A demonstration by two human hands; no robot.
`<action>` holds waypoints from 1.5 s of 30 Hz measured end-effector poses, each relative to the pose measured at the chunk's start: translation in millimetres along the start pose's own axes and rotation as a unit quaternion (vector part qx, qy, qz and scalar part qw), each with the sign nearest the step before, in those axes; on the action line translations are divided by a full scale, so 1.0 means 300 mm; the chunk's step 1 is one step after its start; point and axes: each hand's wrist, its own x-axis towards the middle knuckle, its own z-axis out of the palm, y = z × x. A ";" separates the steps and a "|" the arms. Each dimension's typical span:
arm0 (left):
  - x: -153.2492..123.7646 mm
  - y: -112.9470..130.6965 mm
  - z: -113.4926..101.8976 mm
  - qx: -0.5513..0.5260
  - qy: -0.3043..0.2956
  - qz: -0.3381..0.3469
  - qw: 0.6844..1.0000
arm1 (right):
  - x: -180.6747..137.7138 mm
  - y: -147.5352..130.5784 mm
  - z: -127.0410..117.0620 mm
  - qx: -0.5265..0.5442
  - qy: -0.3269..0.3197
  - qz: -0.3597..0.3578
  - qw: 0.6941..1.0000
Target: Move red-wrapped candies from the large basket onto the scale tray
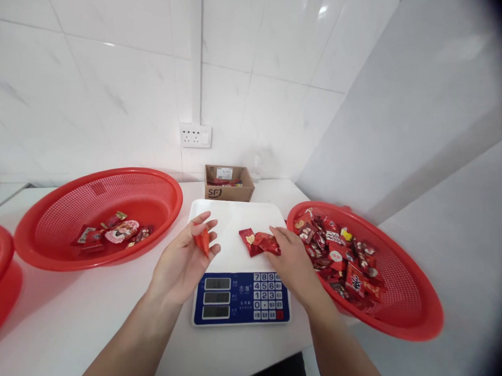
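Observation:
A digital scale point(225, 227) with a white pan and a blue keypad panel lies in front of me. My left hand point(185, 256) is turned palm inward over the left side of the pan. A small red wrapped candy point(202, 240) sits between its thumb and curled fingers. Over the pan's right side, my right hand point(289, 258) has its thumb and fingers closed on a red wrapped candy point(266, 243). Touching that one on its left is another red candy packet point(248, 241), on the pan. Numbers on the scale's displays are too faint to read.
At the right, a red basket point(420, 313) holds many red candy packets point(344, 256). A left red basket point(169, 196) holds several packets point(121, 231); part of another red basket point(0, 251) shows beside it. An open cardboard box point(230, 193) stands behind the scale, below a wall socket point(196, 136).

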 end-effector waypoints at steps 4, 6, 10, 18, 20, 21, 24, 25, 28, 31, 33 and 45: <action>-0.005 -0.029 0.009 -0.014 -0.016 -0.012 1.000 | -0.034 -0.089 -0.014 0.088 -0.009 -0.037 0.995; -0.017 -0.049 0.010 0.011 -0.037 -0.002 0.999 | -0.052 -0.153 -0.035 0.191 -0.040 -0.038 0.980; -0.057 -0.089 0.010 0.079 -0.115 0.005 0.990 | -0.068 -0.241 -0.044 0.338 -0.132 -0.006 0.932; -0.065 -0.120 -0.013 0.229 -0.213 0.090 0.946 | -0.079 -0.249 -0.043 0.421 -0.074 0.017 0.904; -0.061 -0.119 -0.018 0.248 -0.218 0.083 0.940 | -0.082 -0.250 -0.055 0.438 -0.066 0.012 0.896; -0.062 -0.118 -0.018 0.247 -0.221 0.071 0.941 | -0.084 -0.250 -0.061 0.454 -0.071 0.006 0.888; -0.074 -0.111 -0.011 0.208 -0.227 0.004 0.951 | -0.090 -0.245 -0.071 0.513 -0.113 -0.017 0.851; -0.080 -0.106 -0.006 0.192 -0.229 -0.019 0.954 | -0.092 -0.242 -0.072 0.532 -0.131 -0.025 0.836; -0.099 -0.093 0.010 0.167 -0.231 -0.058 0.957 | -0.101 -0.237 -0.074 0.577 -0.175 -0.041 0.796; -0.112 -0.084 0.019 0.169 -0.228 -0.054 0.957 | -0.108 -0.239 -0.076 0.574 -0.169 -0.047 0.800; -0.117 -0.082 0.018 0.180 -0.238 -0.056 0.953 | -0.111 -0.241 -0.080 0.545 -0.139 -0.060 0.825; -0.116 -0.083 0.010 0.151 -0.252 -0.069 0.953 | -0.128 -0.253 -0.052 0.562 -0.108 -0.068 0.817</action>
